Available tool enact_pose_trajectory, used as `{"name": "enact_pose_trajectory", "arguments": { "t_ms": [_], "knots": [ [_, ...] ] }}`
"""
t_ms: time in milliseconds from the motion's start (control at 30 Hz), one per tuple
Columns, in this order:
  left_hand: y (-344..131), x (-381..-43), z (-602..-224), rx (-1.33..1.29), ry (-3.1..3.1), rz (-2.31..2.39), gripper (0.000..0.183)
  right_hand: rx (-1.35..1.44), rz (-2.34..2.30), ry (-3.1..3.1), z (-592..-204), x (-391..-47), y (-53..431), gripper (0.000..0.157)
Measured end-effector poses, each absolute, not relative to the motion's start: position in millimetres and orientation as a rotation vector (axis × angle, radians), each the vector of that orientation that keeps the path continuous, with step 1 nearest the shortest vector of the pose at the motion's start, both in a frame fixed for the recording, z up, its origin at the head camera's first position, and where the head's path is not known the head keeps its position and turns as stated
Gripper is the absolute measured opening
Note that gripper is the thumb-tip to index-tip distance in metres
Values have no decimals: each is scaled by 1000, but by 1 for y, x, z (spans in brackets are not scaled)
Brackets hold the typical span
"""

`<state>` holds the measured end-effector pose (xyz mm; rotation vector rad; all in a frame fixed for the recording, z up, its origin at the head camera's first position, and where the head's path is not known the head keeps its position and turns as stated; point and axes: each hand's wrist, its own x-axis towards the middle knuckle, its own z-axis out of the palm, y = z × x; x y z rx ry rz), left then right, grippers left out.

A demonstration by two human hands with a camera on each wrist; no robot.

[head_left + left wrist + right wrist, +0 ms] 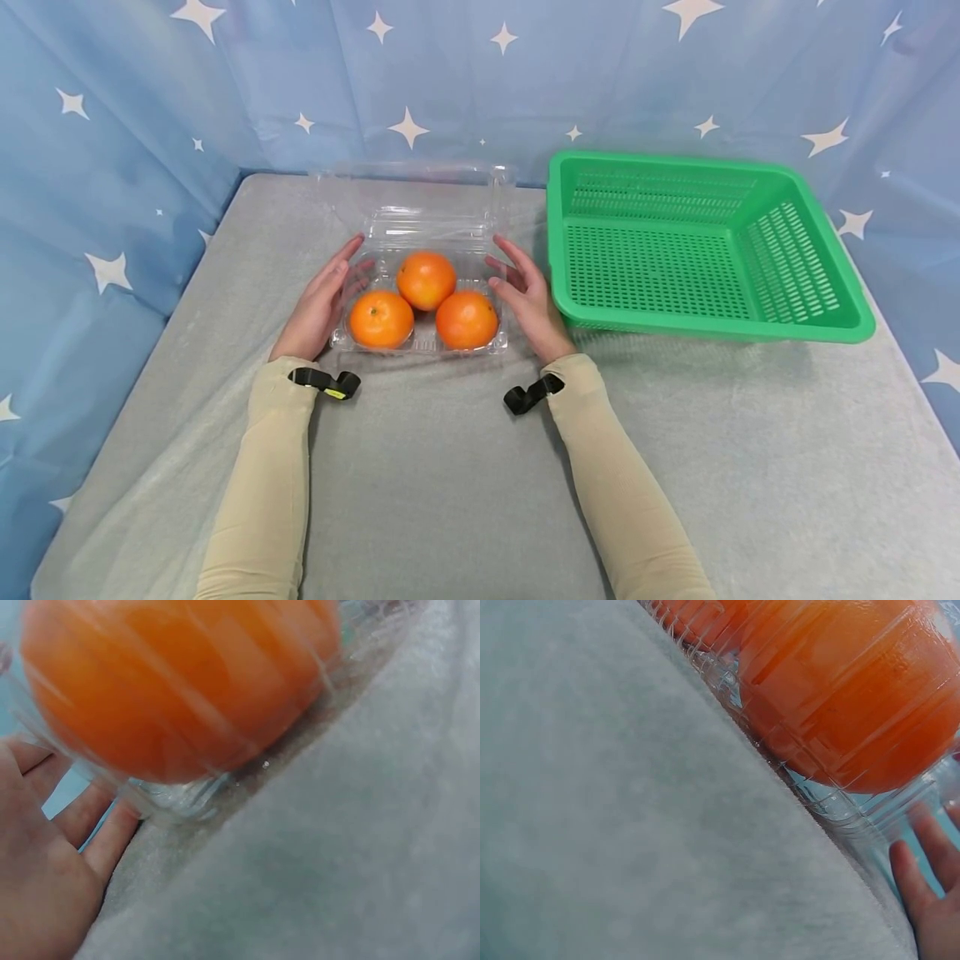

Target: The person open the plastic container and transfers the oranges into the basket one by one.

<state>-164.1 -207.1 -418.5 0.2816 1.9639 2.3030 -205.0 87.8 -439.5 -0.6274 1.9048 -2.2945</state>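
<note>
A clear plastic clamshell box (425, 340) lies on the table with its lid (427, 218) folded back behind it. Three oranges sit inside: one at the back (426, 282), a front left orange (381, 320) and a front right orange (467, 321). My left hand (311, 310) is against the box's left side, fingers extended. On the opposite side is my right hand (534, 304), also with extended fingers. Both wrist views show fingers (111, 844) (934, 844) by the clear wall; whether each one touches it is hard to tell.
A green slotted plastic basket (712, 327) stands right of the box, close to my right hand, with nothing in it. Grey cloth (442, 483) covers the table. A blue curtain with white stars (465, 83) hangs along the back and sides.
</note>
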Motion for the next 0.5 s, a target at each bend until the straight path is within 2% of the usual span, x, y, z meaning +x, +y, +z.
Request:
{"name": "enact_pose_trajectory", "arguments": {
  "t_ms": [500],
  "knots": [
    [-204,-162,-414,268,1985,2298,49,-613,-2280,1901,-420,-194,87,56]
  ]
}}
